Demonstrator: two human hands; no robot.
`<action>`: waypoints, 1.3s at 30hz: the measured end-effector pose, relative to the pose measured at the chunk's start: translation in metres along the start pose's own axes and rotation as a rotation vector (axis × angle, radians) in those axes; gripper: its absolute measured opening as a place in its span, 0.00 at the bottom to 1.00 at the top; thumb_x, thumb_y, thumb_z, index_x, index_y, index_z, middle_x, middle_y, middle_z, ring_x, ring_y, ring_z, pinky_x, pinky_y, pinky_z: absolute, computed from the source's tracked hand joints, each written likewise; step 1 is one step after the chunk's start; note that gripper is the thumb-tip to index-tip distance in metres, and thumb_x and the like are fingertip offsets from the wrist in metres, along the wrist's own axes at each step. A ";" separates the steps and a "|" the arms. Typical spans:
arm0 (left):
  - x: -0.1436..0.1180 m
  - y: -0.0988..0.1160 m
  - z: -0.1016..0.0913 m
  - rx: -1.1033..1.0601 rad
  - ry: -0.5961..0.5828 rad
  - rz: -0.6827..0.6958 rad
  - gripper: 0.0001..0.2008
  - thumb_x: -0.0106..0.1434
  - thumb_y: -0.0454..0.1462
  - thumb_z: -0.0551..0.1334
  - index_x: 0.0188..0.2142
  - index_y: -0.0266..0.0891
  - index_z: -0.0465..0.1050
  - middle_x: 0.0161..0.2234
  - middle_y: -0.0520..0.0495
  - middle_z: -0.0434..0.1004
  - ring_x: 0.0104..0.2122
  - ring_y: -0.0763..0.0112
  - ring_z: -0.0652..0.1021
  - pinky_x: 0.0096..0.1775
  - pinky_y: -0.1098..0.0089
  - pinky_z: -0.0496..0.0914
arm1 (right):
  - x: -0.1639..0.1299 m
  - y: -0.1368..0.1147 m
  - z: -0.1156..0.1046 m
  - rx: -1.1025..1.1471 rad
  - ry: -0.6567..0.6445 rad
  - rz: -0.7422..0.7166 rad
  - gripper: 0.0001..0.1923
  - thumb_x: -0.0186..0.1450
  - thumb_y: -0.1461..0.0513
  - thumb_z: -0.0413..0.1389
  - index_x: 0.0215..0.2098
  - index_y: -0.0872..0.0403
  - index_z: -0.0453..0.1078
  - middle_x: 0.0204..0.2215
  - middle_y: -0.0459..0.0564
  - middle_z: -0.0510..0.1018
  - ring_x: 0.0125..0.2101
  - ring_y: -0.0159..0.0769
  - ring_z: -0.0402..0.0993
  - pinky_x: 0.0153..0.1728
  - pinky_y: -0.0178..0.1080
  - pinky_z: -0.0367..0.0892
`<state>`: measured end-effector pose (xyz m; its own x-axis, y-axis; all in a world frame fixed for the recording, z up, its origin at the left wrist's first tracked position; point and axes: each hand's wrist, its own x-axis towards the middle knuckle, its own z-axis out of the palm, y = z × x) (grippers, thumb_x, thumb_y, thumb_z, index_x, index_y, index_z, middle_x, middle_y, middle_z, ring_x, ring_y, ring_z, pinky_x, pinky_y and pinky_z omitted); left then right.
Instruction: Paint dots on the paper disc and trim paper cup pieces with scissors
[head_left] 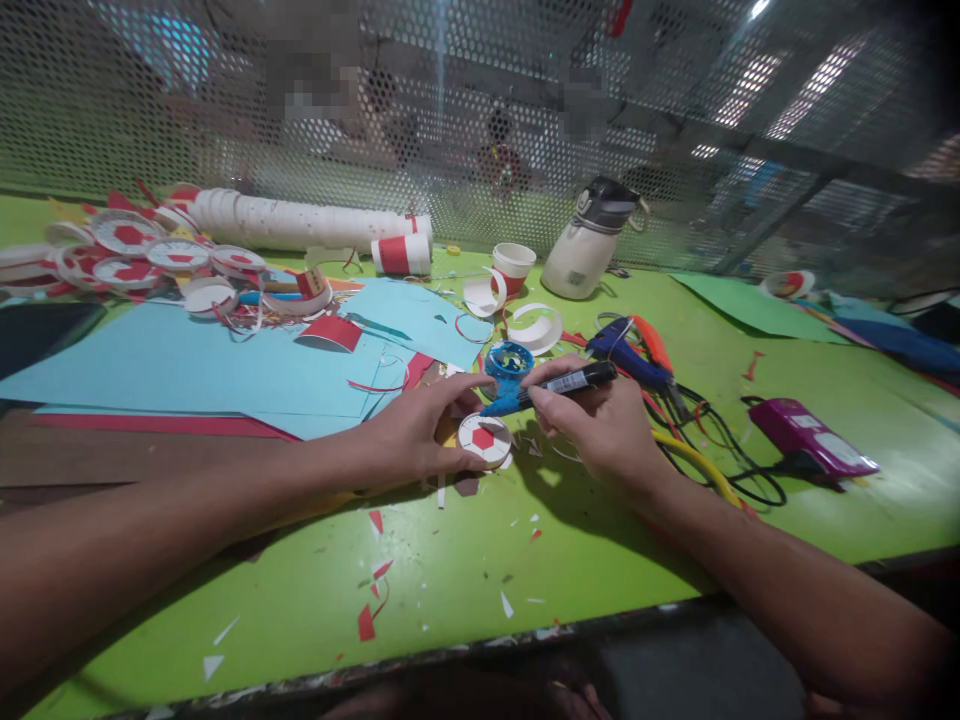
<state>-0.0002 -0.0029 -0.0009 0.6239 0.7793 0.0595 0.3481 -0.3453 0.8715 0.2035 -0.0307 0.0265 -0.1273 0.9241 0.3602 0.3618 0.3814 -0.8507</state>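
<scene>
My left hand (439, 430) grips a small white paper disc (474, 436) by its edge, thumb below and fingers curved above. A red hexagon and dark lines mark the disc's face. In my right hand (600, 420) is a marker (566, 381) with a black rear end and a pale label, held like a pen. Its front end points down-left at the disc's upper edge; whether it touches, I cannot tell. Blue shows along that front end. Just behind the hands stands a blue tape roll or ring (509, 358) with scraps inside.
Similar red-and-white discs (127, 232) pile up at far left, beside a long row of stacked paper cups (300, 220). Blue paper sheets (187, 350) lie left. A bottle (589, 240) stands behind; a glue gun (630, 350), cables and a purple power strip (810, 437) lie right.
</scene>
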 end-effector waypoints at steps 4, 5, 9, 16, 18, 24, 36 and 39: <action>-0.001 -0.001 0.000 -0.038 -0.006 0.032 0.36 0.54 0.42 0.69 0.61 0.39 0.61 0.29 0.48 0.77 0.28 0.67 0.76 0.32 0.68 0.69 | 0.000 0.000 0.000 -0.016 0.025 0.003 0.01 0.59 0.65 0.56 0.30 0.56 0.70 0.16 0.39 0.68 0.16 0.26 0.63 0.18 0.33 0.60; -0.001 -0.001 0.001 -0.047 -0.004 0.039 0.36 0.54 0.42 0.69 0.61 0.39 0.61 0.28 0.48 0.77 0.28 0.67 0.76 0.32 0.68 0.69 | 0.000 0.000 0.001 -0.025 0.023 -0.002 0.02 0.60 0.64 0.56 0.30 0.56 0.70 0.16 0.39 0.68 0.16 0.26 0.63 0.18 0.33 0.60; -0.001 -0.002 0.001 -0.039 0.007 0.032 0.36 0.54 0.43 0.69 0.60 0.38 0.61 0.27 0.50 0.76 0.27 0.68 0.76 0.32 0.69 0.68 | -0.001 0.002 0.005 -0.014 -0.014 -0.032 0.04 0.61 0.63 0.57 0.30 0.55 0.69 0.15 0.39 0.69 0.15 0.27 0.65 0.18 0.33 0.63; 0.000 -0.002 0.001 -0.019 -0.014 -0.017 0.39 0.54 0.44 0.69 0.62 0.37 0.59 0.25 0.52 0.73 0.25 0.70 0.74 0.30 0.70 0.68 | -0.003 0.005 0.007 -0.004 -0.036 -0.085 0.04 0.62 0.62 0.58 0.30 0.56 0.70 0.17 0.40 0.71 0.16 0.26 0.66 0.18 0.32 0.65; -0.001 -0.002 0.001 -0.027 -0.014 -0.018 0.38 0.54 0.43 0.69 0.62 0.38 0.58 0.25 0.52 0.73 0.25 0.70 0.75 0.30 0.70 0.68 | -0.003 0.006 0.007 -0.004 -0.037 -0.079 0.04 0.62 0.62 0.58 0.31 0.56 0.70 0.18 0.41 0.72 0.17 0.26 0.67 0.18 0.32 0.65; -0.001 -0.001 0.001 -0.049 -0.025 -0.008 0.36 0.54 0.42 0.69 0.61 0.39 0.60 0.27 0.50 0.75 0.26 0.69 0.75 0.30 0.69 0.69 | -0.003 0.008 0.007 -0.030 -0.048 -0.074 0.04 0.62 0.62 0.58 0.32 0.56 0.70 0.18 0.41 0.72 0.16 0.27 0.67 0.20 0.33 0.66; -0.001 -0.006 0.003 -0.119 -0.034 0.028 0.35 0.55 0.39 0.67 0.61 0.40 0.60 0.27 0.49 0.77 0.27 0.68 0.76 0.30 0.70 0.68 | -0.004 0.006 0.008 -0.018 -0.063 -0.061 0.04 0.62 0.62 0.58 0.32 0.56 0.71 0.18 0.41 0.72 0.16 0.27 0.67 0.19 0.32 0.65; -0.001 -0.005 0.002 -0.092 -0.031 0.017 0.35 0.55 0.39 0.68 0.61 0.39 0.60 0.28 0.49 0.77 0.28 0.68 0.76 0.31 0.70 0.68 | -0.004 0.007 0.008 -0.024 -0.071 -0.056 0.04 0.62 0.62 0.58 0.32 0.56 0.70 0.18 0.41 0.71 0.16 0.27 0.68 0.19 0.32 0.65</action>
<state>-0.0008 -0.0032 -0.0061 0.6510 0.7566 0.0608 0.2727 -0.3079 0.9115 0.1990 -0.0316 0.0156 -0.2132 0.9008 0.3782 0.3740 0.4329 -0.8202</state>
